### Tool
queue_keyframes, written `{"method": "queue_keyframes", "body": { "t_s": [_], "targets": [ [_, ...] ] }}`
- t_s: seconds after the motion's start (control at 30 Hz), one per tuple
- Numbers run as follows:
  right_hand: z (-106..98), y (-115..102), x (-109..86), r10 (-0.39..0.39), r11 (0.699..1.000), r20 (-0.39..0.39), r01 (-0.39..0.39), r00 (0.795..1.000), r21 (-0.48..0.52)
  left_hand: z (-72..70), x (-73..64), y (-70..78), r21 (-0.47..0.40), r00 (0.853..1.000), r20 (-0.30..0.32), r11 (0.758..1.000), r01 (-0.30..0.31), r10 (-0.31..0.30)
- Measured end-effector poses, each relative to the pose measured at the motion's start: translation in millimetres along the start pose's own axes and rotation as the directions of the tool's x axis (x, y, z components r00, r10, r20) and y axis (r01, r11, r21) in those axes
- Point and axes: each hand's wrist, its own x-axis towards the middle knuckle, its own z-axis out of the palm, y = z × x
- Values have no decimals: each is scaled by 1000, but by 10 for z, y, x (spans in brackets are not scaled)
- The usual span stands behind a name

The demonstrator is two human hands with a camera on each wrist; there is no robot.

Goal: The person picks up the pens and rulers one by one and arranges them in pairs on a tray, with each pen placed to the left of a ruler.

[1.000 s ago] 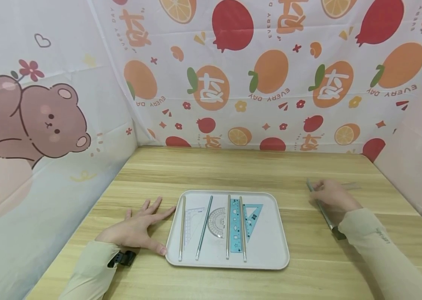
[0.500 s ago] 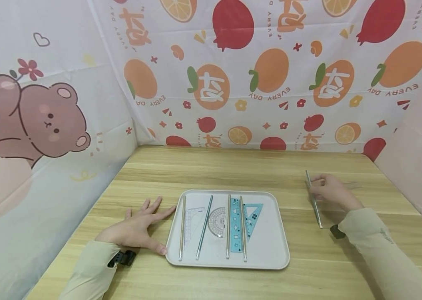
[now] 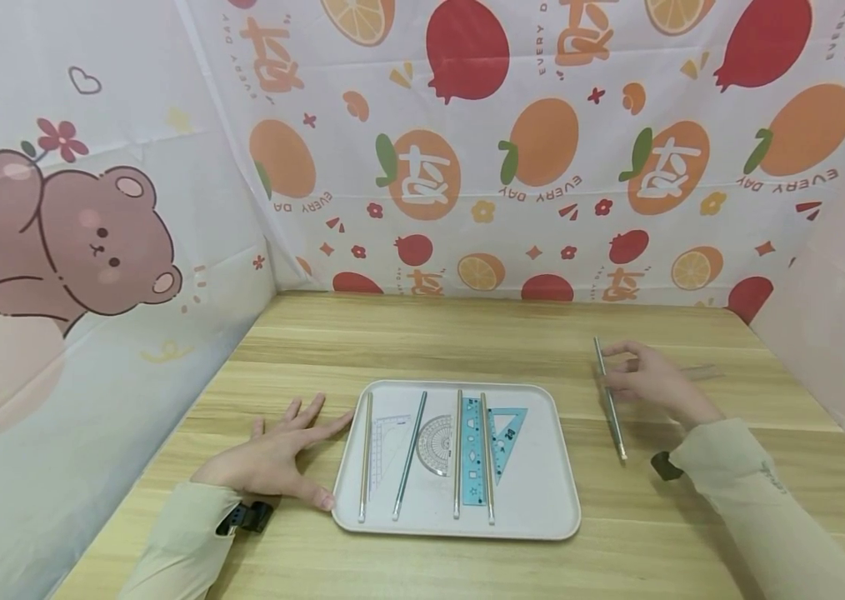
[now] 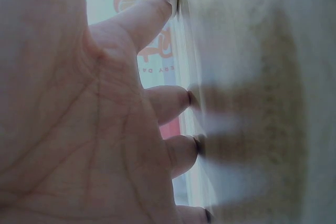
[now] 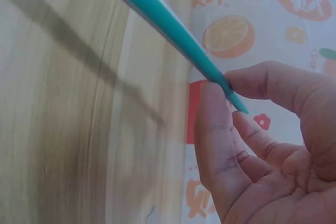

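Note:
My right hand pinches a teal pencil between thumb and fingers, to the right of the white tray. In the right wrist view the pencil slants above the wood and casts a shadow. My left hand lies with fingers spread on the table, its thumb and index finger at the tray's left rim. Across the tray lie three gold pencils and a teal pencil, with a clear set square, a clear protractor, a blue ruler and a blue set square.
A clear, flat strip lies on the wooden table behind my right hand, partly hidden by it. Fruit-printed cloth hangs along the table's back edge, and a bear-printed cloth hangs on the left.
My right hand has brought the teal pencil left toward the tray, and the pencil now stands more upright in view. The left hand and the tray have stayed put.

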Motion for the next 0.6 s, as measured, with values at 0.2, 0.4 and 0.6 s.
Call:
{"method": "queue_keyframes", "body": {
  "t_s": [0.2, 0.4, 0.6],
  "targets": [
    [66, -90, -30, 2, 1000, 16, -3, 1000, 24, 0, -3, 4, 6, 1000, -5, 1000, -4, 4],
    [129, -138, -49, 2, 1000, 32, -2, 999, 26, 5, -10, 3, -2, 1000, -7, 1000, -3, 3],
    [232, -198, -60, 0, 999, 45, -3, 999, 53, 4, -17, 7, -5, 1000, -6, 1000, -3, 3]
  ]
}}
